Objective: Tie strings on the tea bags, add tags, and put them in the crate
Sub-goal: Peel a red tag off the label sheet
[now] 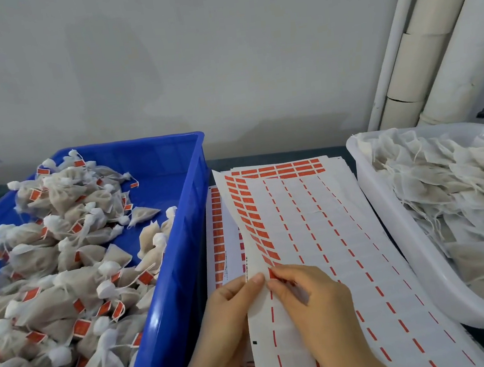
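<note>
A white sticker sheet [326, 243] with rows of red tags lies on top of a stack between two containers. My left hand [228, 314] pinches the sheet's lifted left edge between thumb and fingers. My right hand [314, 301] pinches a red tag [273, 273] at the bottom of the leftmost column, fingertips close to the left thumb. On the left, a blue crate [175, 221] holds several tied tea bags [63, 264] with red tags. On the right, a white tub [389, 217] holds several untied tea bags [452, 189] with loose strings.
More tag sheets [217, 231] lie under the top one on the dark table. White pipes [435, 40] run down the grey wall at the back right. The crate and tub stand close on either side of the sheets.
</note>
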Action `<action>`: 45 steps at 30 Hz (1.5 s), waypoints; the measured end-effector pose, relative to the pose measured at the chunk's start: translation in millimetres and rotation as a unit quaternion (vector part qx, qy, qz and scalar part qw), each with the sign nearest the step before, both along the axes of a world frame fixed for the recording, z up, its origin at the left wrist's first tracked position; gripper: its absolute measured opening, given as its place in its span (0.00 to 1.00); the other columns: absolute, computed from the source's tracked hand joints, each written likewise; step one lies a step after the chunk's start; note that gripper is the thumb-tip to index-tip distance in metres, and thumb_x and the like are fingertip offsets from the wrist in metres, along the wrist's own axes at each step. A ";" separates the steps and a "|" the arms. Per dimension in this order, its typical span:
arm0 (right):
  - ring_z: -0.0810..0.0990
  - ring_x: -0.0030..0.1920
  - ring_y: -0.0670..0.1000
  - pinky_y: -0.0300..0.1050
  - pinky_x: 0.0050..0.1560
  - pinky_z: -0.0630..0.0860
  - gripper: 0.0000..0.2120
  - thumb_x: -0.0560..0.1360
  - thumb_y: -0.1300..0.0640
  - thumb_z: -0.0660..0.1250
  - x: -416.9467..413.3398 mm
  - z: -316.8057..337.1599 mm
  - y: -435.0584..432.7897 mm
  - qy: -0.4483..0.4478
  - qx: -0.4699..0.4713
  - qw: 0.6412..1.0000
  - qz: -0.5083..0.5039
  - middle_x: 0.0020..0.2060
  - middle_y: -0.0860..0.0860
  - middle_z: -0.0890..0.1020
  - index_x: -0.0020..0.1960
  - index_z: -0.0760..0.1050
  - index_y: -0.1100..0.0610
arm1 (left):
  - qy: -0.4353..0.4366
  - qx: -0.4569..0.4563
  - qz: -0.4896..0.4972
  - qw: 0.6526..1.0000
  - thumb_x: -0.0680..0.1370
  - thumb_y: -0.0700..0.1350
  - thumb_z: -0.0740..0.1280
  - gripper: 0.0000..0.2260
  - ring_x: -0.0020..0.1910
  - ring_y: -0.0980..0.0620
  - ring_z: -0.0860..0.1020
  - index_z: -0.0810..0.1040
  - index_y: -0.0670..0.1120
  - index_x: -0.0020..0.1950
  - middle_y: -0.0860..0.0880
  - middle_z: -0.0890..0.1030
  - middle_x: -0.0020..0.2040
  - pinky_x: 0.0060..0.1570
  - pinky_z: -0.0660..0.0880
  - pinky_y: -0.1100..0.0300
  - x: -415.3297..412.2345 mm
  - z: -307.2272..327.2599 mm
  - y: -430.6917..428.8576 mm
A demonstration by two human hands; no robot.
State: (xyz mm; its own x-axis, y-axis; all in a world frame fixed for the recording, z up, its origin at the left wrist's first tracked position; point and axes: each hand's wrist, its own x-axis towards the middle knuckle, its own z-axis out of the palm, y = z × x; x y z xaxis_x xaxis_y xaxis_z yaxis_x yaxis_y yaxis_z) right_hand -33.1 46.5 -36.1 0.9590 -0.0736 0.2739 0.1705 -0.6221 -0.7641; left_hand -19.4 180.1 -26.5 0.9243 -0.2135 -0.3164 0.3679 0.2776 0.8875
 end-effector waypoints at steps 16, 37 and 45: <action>0.76 0.40 0.36 0.20 0.36 0.70 0.04 0.71 0.48 0.69 7.7 4.7 -7.0 0.100 0.087 0.991 -0.022 0.40 0.32 0.74 0.45 0.74 0.42 | -0.090 0.097 0.003 0.991 0.70 0.50 0.67 0.09 0.43 0.46 0.84 0.84 0.49 0.44 0.45 0.85 0.44 0.41 0.81 0.58 -0.7 -0.6 -2.5; 0.76 0.40 0.35 0.22 0.38 0.71 0.04 0.72 0.47 0.67 5.5 14.5 -8.2 0.124 0.096 0.987 -0.023 0.42 0.33 0.77 0.47 0.75 0.41 | -0.064 0.089 0.013 0.994 0.69 0.51 0.68 0.07 0.42 0.47 0.84 0.84 0.52 0.42 0.47 0.85 0.43 0.37 0.79 0.62 0.9 -2.7 -2.6; 0.75 0.40 0.37 0.27 0.48 0.72 0.13 0.71 0.49 0.69 1.8 15.3 -4.7 0.085 0.043 0.995 -0.032 0.47 0.40 0.80 0.55 0.79 0.48 | -0.078 0.087 0.023 0.993 0.69 0.48 0.70 0.05 0.41 0.48 0.84 0.84 0.50 0.41 0.47 0.85 0.43 0.35 0.79 0.63 3.8 -3.2 -4.6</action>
